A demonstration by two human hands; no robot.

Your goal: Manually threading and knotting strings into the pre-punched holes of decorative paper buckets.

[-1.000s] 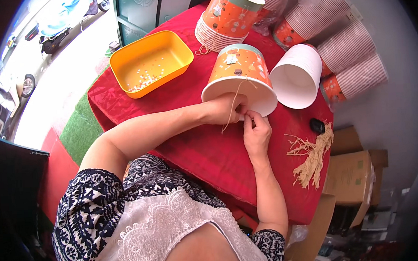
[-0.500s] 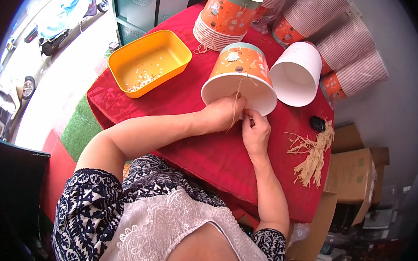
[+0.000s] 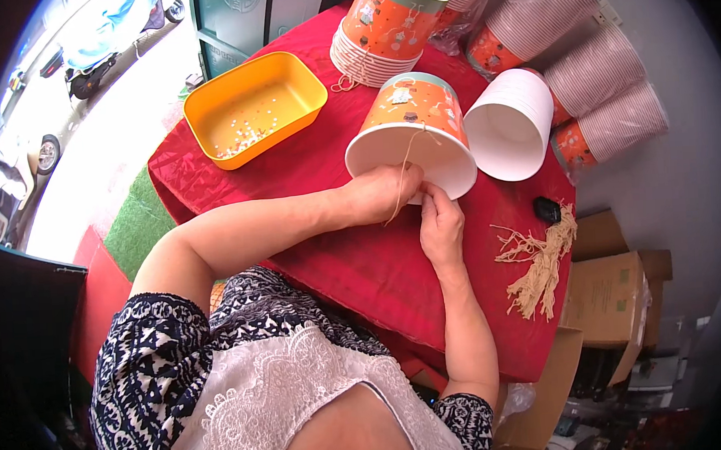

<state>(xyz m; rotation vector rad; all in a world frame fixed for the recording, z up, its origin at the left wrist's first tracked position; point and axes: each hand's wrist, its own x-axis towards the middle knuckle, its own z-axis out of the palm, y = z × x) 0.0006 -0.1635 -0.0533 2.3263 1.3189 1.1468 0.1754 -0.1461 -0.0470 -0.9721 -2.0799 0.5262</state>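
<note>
An orange paper bucket with a printed pattern and a green base band lies tilted, its white mouth facing me. A thin beige string hangs from its upper rim across my left hand. That hand is closed in front of the mouth, its fingertips tucked out of sight. My right hand is closed in a pinch at the lower rim, meeting the left fingers. Whatever lies between the fingers is too small or hidden to tell. Right of this bucket, another white-sided bucket rests on its side.
On the red tablecloth stands a yellow tub holding small pale bits. A bundle of beige strings lies at right beside a small black object. Nested buckets stand behind; several wrapped stacks line the right. Cardboard boxes sit lower right.
My right fingers have straightened slightly and drawn closer to my left fingertips at the lower rim. The bucket stays in place; the whole view has shifted a little.
</note>
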